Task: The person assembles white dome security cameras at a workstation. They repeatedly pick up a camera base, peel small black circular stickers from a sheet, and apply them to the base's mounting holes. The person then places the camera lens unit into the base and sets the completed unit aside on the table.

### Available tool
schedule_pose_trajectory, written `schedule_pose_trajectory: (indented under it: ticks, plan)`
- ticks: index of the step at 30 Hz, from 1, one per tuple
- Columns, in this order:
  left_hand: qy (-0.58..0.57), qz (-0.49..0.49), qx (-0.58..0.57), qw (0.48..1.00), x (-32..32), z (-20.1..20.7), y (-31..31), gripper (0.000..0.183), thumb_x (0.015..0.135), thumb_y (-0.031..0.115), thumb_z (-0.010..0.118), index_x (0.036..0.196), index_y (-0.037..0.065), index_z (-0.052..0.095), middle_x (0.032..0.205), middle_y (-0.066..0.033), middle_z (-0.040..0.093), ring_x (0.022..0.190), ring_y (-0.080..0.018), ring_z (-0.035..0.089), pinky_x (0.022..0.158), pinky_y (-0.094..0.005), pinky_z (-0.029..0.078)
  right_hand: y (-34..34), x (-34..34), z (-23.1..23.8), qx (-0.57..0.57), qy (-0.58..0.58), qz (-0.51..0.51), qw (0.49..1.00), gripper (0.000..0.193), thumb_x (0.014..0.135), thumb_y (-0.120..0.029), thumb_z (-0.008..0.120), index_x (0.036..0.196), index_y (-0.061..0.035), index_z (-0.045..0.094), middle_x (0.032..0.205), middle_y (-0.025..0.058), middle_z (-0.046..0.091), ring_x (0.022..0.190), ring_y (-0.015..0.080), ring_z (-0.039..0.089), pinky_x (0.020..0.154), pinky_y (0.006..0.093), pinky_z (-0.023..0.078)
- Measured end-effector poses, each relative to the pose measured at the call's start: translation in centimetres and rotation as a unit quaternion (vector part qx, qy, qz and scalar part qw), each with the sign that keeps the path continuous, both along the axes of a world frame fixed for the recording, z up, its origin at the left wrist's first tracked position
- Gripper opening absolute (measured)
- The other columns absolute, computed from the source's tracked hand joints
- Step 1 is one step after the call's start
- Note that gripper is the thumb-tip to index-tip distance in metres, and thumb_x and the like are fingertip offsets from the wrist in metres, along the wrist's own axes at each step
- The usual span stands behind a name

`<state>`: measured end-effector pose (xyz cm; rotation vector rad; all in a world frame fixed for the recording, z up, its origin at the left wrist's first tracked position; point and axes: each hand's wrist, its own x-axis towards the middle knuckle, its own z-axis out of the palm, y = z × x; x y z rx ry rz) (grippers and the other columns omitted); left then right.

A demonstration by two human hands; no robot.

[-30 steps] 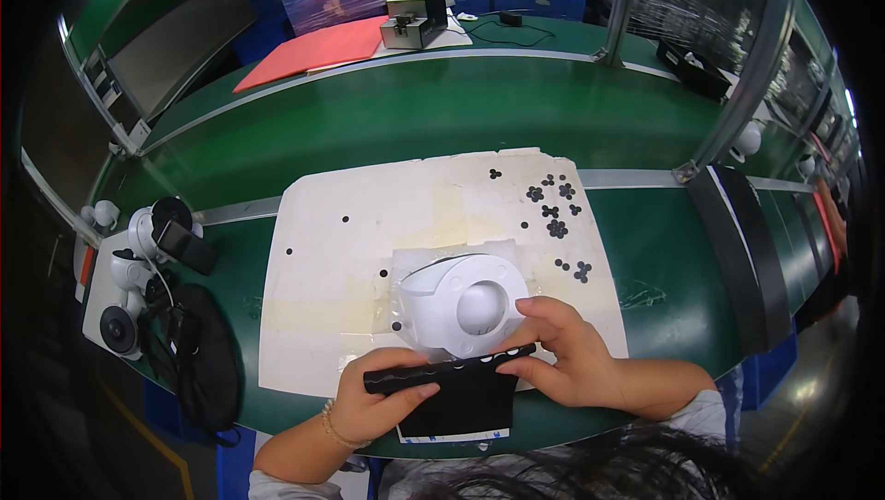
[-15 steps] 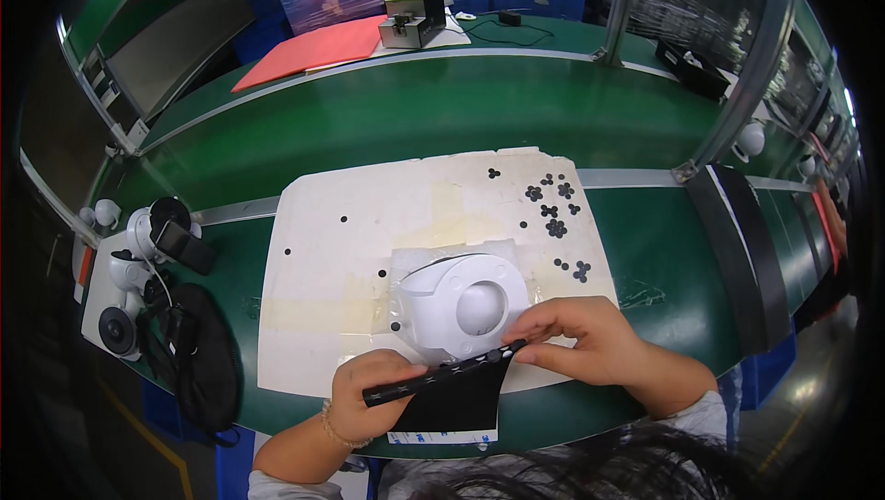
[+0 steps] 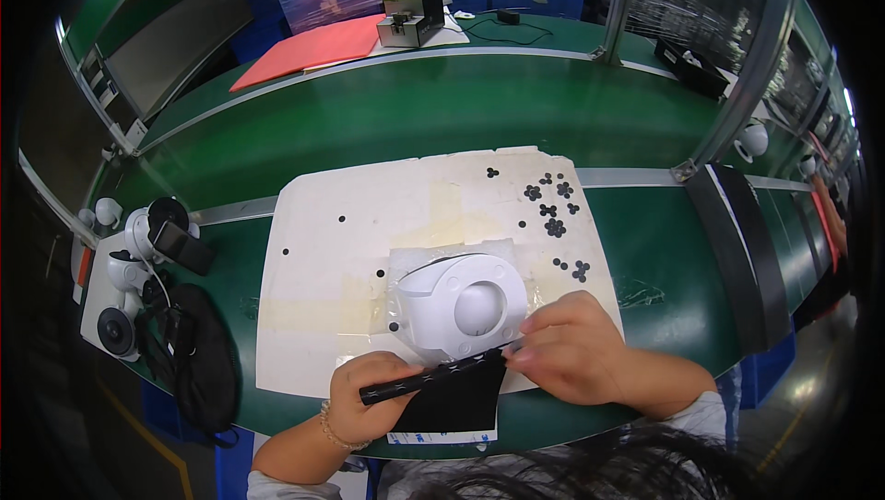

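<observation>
1. Left hand: closed around the left end of the folded black adhesive sheet, on the near side of the white device housing.
2. Right hand: fingers narrow at the sheet's right end; grip cannot be confirmed.
3. Judged step: peeling. Next move calls for steady left support, fine right pinch.

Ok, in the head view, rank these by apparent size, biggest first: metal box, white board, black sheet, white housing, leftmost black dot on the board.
1. White board
2. White housing and black sheet: too alike to rank
3. Metal box
4. Leftmost black dot
</observation>
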<state>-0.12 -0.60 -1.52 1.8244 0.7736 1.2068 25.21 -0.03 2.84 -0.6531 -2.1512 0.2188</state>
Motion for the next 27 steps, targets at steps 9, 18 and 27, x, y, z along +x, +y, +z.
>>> schedule_pose_trajectory:
  ticks: [9, 18, 27]
  plan:
    - [0.018, 0.028, -0.053, 0.998, -0.1, 0.6, -0.5, 0.020, 0.068, -0.006, 0.062, 0.087, -0.002, 0.062, 0.068, -0.0120, 0.059, 0.058, -0.0174, 0.057, 0.053, -0.0239, 0.043, 0.2, 0.6, -0.2, -0.027, 0.002, 0.137, 0.990, 0.040, 0.068, 0.000, 0.062, 0.105, -0.0101, 0.052, 0.085, 0.0032, 0.058, 0.078, 0.0171, 0.053, 0.062, 0.0288, 0.040]
    - [0.050, -0.011, 0.007, 0.999, -0.2, 0.8, -0.2, 0.026, 0.064, -0.003, 0.064, 0.089, -0.001, 0.062, 0.072, -0.0128, 0.061, 0.062, -0.0219, 0.059, 0.056, -0.0268, 0.045, 0.5, -1.5, -0.6, -0.024, 0.072, 0.076, 0.994, 0.055, 0.069, 0.005, 0.061, 0.118, -0.0086, 0.040, 0.101, 0.0107, 0.054, 0.078, 0.0237, 0.054, 0.065, 0.0330, 0.041]
    - [0.083, -0.053, 0.102, 0.990, -0.3, 0.7, 0.2, 0.033, 0.059, -0.002, 0.060, 0.092, 0.001, 0.062, 0.076, -0.0135, 0.061, 0.060, -0.0258, 0.058, 0.055, -0.0303, 0.046, -0.3, -0.8, -0.2, -0.310, 0.145, 0.117, 0.932, 0.061, 0.073, 0.010, 0.056, 0.125, -0.0071, 0.031, 0.104, 0.0105, 0.050, 0.082, 0.0162, 0.056, 0.073, 0.0300, 0.042]
